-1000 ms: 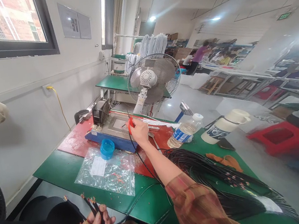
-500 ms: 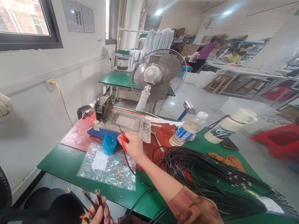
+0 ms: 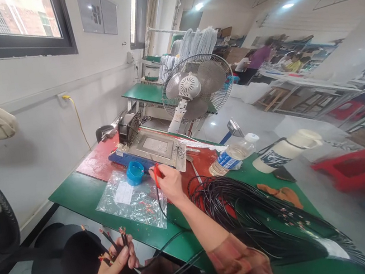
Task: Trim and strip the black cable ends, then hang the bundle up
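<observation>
My left hand [image 3: 115,268] is closed around a bundle of black cables [image 3: 118,247] near the lower left; their stripped ends fan out with coloured and copper strands. Over the table, my right hand [image 3: 170,182] is closed on a red-handled tool [image 3: 157,176], whose exact kind its fingers hide. A single black cable [image 3: 160,202] hangs down from the same hand. Just left of that hand stands a round blue container [image 3: 135,173] on a clear plastic bag [image 3: 110,202]. Behind them sits a blue-based device with a metal top plate [image 3: 156,147].
A small black fan [image 3: 128,127] stands on the device. To the right lie a large coil of black cables [image 3: 241,206], a water bottle [image 3: 232,159], a cream flask [image 3: 284,151] and an orange-brown cloth [image 3: 282,195]. A pedestal fan [image 3: 195,87] rises behind the table [image 3: 70,192].
My right hand has turned slightly, and the dark tip above the red handle no longer shows. The left hand still grips the cable bundle. The whole view has shifted a little.
</observation>
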### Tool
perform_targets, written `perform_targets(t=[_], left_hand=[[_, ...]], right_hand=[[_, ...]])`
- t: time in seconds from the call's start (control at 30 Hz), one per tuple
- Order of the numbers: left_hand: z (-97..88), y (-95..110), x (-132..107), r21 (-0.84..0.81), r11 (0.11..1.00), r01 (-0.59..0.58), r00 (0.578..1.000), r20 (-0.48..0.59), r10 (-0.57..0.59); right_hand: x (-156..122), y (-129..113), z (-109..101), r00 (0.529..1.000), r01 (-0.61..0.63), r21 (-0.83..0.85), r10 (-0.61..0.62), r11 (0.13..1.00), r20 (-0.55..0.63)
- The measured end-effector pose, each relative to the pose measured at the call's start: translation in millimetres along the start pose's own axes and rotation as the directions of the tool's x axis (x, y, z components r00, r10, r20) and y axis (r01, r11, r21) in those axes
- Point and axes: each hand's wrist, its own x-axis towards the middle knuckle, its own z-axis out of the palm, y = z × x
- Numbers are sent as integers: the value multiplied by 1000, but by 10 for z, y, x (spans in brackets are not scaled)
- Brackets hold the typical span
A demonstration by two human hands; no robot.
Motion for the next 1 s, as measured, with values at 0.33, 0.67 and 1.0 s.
perform_targets(t=[0.33, 0.67, 1.0], left_hand=[[55, 56, 153, 99, 995, 6, 1000, 10, -7], [177, 48, 190, 206, 978, -38, 999, -30, 45], [255, 40, 120, 315, 947, -61, 994, -69, 87]], right_hand=[[-671, 1240, -1443, 840, -439, -520, 130, 732, -526], [-1038, 1152, -1820, 750, -649, -398, 456, 649, -479], [-1140, -193, -109, 773, -556, 539, 154, 633, 616]])
